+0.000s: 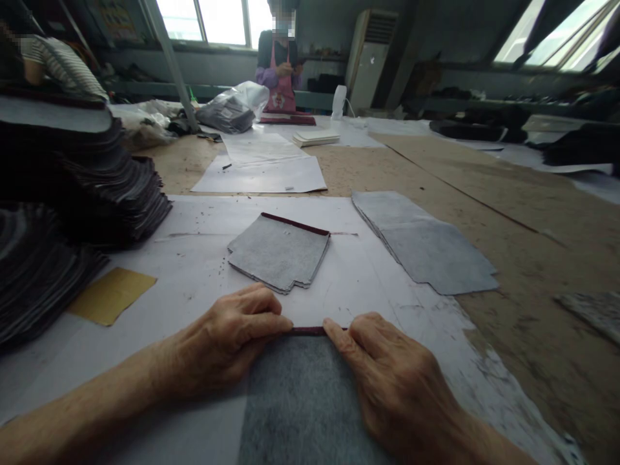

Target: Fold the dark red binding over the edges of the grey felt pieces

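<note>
A grey fabric-like panel point(305, 400) lies before me on white paper, its far edge turned over into a narrow dark red strip. My left hand point(242, 336) pinches the left end of that strip, with the thumb and curled fingers on it. My right hand point(392, 368) presses the strip's right part with its thumb, the other fingers curled. A short stretch of red shows between the two thumbs. Just beyond my hands rests a small stack of notched grey panels point(281, 252), the top one with a dark red folded edge.
Larger grey panels point(421, 239) lie to the right. Tall stacks of dark pieces point(121, 187) stand at the left, near a yellow square point(113, 296). Farther back are white sheets point(261, 173), a plastic bag point(232, 106) and a person in a pink apron point(281, 77).
</note>
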Demonstrator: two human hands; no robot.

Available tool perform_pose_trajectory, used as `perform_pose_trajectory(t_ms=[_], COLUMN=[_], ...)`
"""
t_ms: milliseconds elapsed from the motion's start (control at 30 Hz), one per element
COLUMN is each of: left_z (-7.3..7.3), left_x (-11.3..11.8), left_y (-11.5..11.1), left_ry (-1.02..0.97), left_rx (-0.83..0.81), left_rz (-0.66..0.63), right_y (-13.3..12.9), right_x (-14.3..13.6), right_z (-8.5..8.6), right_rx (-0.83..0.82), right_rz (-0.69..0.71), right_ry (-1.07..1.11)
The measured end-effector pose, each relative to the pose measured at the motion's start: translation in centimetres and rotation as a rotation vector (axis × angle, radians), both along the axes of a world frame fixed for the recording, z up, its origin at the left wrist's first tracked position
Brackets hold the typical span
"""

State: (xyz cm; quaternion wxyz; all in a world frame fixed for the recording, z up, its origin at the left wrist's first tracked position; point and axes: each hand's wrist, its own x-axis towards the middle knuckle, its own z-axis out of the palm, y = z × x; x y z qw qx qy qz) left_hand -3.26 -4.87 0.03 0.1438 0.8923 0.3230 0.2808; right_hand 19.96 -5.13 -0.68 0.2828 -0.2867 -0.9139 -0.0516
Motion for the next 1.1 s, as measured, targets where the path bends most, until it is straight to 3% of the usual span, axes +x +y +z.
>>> perform_pose_trajectory(t_ms=[200, 300, 400, 533, 833, 1100], left_z=[0.0, -0.1, -0.2, -0.1, -0.2, 0.1], left_x=[0.1, 0.3, 0.6, 0.6, -2.5, -2.2], left_y=[-0.2, -0.4, -0.5, -0.3, -0.2, -0.5], left_ry=[0.153, 0.195, 0.206, 0.196, 0.047, 0.153], left_rx=[0.188, 0.223, 0.220, 0.205, -0.004, 0.104], left_rz=[-0.092, -0.098, -0.089, -0.088, -0.016, -0.038], right_y=[0.2, 0.0, 0.0, 0.1, 0.9, 1.1], right_x=[0.2, -0.4, -1.8, -3.4, -2.5, -2.4], right_z=[0.4, 0.9, 1.3, 0.8, -0.2, -0.4], right_rx=[-0.019, 0.055, 0.107, 0.018, -0.061, -0.071], right_rz=[0.067, 0.067, 0.046, 0.119, 0.195, 0.175], right_ry=[-0.131, -0.243, -0.232, -0.096, -0.008, -0.063])
